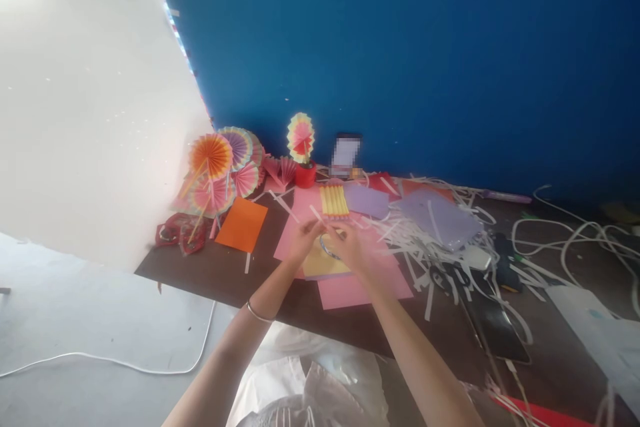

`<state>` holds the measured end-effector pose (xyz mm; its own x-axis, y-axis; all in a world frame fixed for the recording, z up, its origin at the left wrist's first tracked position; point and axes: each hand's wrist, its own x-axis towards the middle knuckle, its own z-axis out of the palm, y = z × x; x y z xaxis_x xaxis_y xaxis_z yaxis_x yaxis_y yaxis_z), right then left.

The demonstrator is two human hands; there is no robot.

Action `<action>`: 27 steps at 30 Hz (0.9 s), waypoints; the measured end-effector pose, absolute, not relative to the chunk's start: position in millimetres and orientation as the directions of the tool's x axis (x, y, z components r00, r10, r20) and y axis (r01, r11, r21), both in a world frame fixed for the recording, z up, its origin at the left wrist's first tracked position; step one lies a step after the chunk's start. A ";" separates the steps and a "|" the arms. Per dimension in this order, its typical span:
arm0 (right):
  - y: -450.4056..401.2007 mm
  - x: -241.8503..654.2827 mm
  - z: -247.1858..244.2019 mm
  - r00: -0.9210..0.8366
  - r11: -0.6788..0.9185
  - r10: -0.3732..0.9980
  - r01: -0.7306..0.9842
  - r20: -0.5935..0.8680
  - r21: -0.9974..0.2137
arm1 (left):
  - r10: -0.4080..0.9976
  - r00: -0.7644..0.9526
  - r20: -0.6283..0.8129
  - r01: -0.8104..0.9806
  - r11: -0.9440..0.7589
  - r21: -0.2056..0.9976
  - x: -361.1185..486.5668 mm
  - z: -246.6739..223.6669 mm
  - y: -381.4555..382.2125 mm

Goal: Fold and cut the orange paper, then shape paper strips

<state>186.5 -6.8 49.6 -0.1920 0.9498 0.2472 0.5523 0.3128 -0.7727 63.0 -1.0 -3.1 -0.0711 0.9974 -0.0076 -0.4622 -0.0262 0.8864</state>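
Observation:
My left hand and my right hand are close together over pink paper and a yellow sheet. A thin white strip rises between them, its lower end pinched in my left fingers. The fingers of my right hand are bent together near the strip; what they hold is too small to make out. Partly under my right hand lies a roll of tape. Just beyond my fingertips is a pleated yellow paper.
Round paper fans stand at the left, beside an orange sheet. A red pot holds another fan. Paper strips, purple sheets, scissors and a phone lie on the right. Behind is a blue wall.

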 end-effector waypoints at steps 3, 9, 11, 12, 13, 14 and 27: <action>-5.6 185.4 52.2 -0.190 0.300 0.954 0.540 0.233 -0.786 | 0.996 -0.081 -0.038 -0.487 -0.006 0.873 63.5 -0.9 -1.9; 0.3 185.6 53.2 -0.198 0.288 0.956 0.507 0.215 -0.813 | 0.993 -0.117 -0.024 -0.396 -0.024 0.918 61.7 8.3 -5.5; 2.2 186.6 55.0 -0.202 0.292 0.955 0.502 0.218 -0.814 | 0.993 -0.121 0.007 -0.327 -0.046 0.944 59.4 11.3 -6.3; 2.9 187.2 56.5 -0.195 0.293 0.955 0.509 0.223 -0.809 | 0.993 -0.119 0.022 -0.288 -0.056 0.956 58.1 12.1 -6.4; 3.4 187.8 58.4 -0.183 0.290 0.957 0.525 0.226 -0.800 | 0.993 -0.114 0.034 -0.248 -0.062 0.967 56.9 12.4 -6.2; 3.7 188.5 60.6 -0.170 0.283 0.959 0.548 0.227 -0.787 | 0.993 -0.107 0.041 -0.211 -0.063 0.975 55.8 12.0 -5.8; 11.3 203.9 79.2 -0.327 0.380 0.924 0.730 0.197 -0.568 | 0.991 -0.070 0.115 -0.070 -0.120 0.990 52.8 -0.3 -2.5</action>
<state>203.9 11.3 79.2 -0.3273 0.9240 0.1974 0.7303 0.3800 -0.5676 52.8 -2.5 -0.3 -0.0704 0.9908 0.1152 -0.0702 -0.1201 0.9903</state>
